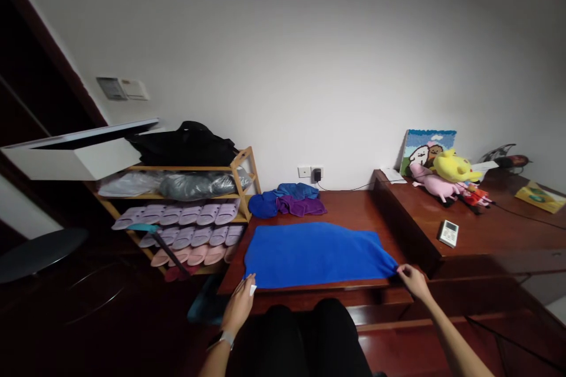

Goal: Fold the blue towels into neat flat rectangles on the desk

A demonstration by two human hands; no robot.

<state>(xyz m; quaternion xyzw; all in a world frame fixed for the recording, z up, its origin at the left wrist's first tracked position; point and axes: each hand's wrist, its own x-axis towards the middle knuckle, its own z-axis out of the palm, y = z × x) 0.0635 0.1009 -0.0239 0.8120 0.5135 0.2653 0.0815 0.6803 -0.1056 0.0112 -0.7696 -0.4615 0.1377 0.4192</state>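
Observation:
A blue towel [309, 253] lies spread across the red-brown wooden table [349, 203] in front of my knees. My right hand [413, 281] pinches its near right corner, and the cloth is drawn into folds toward those fingers. At the near left corner, my left hand [240, 301] has its fingers closed on the towel's edge; a small white tag [253, 290] shows beside them. Behind the spread towel sit crumpled cloths: a bright blue one [263, 205], a purple one [301, 206] and a duller blue one [297, 191].
To the left stands a wooden shoe rack [242, 188] with several slippers [190, 213], a black bag [188, 144] and an open white box [84, 159]. A higher cabinet top [407, 218] on the right holds plush toys [455, 166] and a white remote [448, 233]. A round stool [42, 253] stands far left.

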